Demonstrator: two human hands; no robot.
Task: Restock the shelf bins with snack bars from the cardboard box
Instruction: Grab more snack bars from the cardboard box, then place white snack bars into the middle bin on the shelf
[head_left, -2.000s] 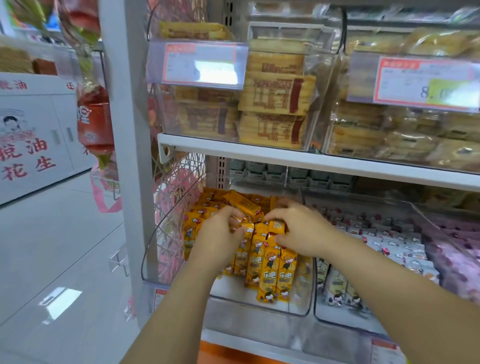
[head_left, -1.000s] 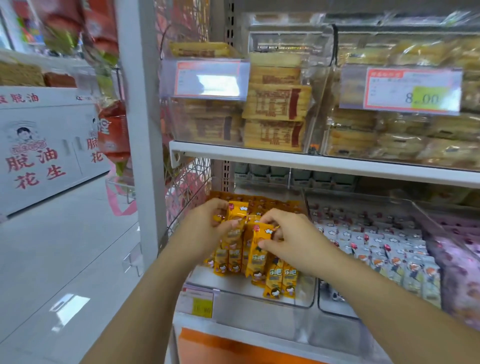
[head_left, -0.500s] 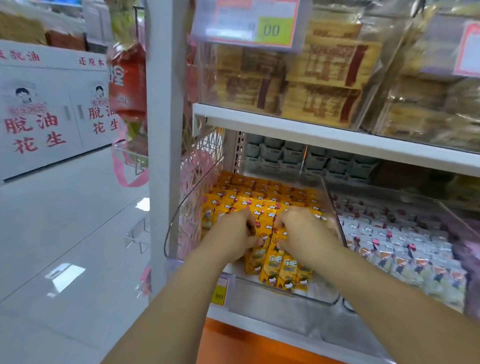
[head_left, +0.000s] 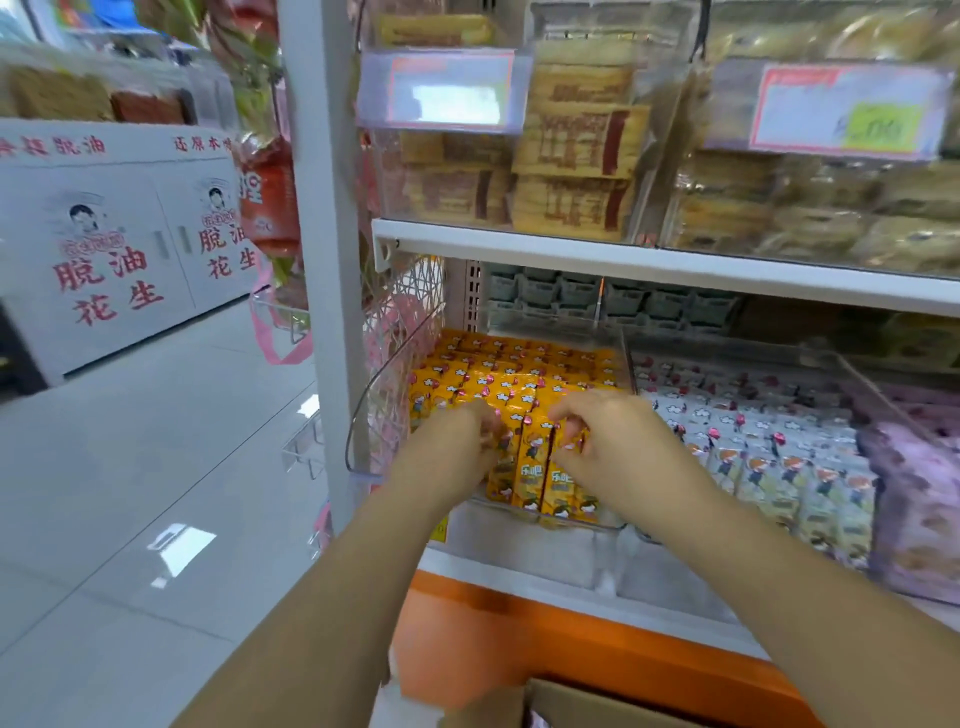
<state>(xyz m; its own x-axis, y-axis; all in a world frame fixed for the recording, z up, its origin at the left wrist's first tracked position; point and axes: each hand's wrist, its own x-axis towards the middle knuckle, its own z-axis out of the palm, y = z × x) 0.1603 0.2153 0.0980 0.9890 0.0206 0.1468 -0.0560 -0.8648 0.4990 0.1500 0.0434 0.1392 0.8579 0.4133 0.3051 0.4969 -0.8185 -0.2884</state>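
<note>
Head view: at the far left a white cabinet (head_left: 119, 249) with red lettering is standing on the pale floor (head_left: 130, 493). A white shelf post (head_left: 322, 260) is rising to its right. Just right of the post a clear bin (head_left: 387, 364) is sitting on the lower shelf. Yellow snack bars (head_left: 519, 376) are filling it in rows, the front ones standing upright against its front wall. Both hands are reaching into this bin over the front row. The left hand (head_left: 447, 452) is resting against the bars with its fingers curled. Blur is hiding the fingertips, so I cannot tell whether it is gripping anything. The right hand (head_left: 618, 452), near the left hand but not touching it, is curling thumb and forefinger round the upper end of one upright bar, pinching it. Below the forearms, at the bottom edge, a corner of the cardboard box (head_left: 582, 704) is showing in front of the orange shelf base (head_left: 545, 639). Above, tan packets (head_left: 576, 140) are lying stacked in bins on the upper shelf. To the right, a neighbouring bin is holding white-wrapped bars (head_left: 753, 447), and purple packs (head_left: 914, 493) are lying at the far right.
</note>
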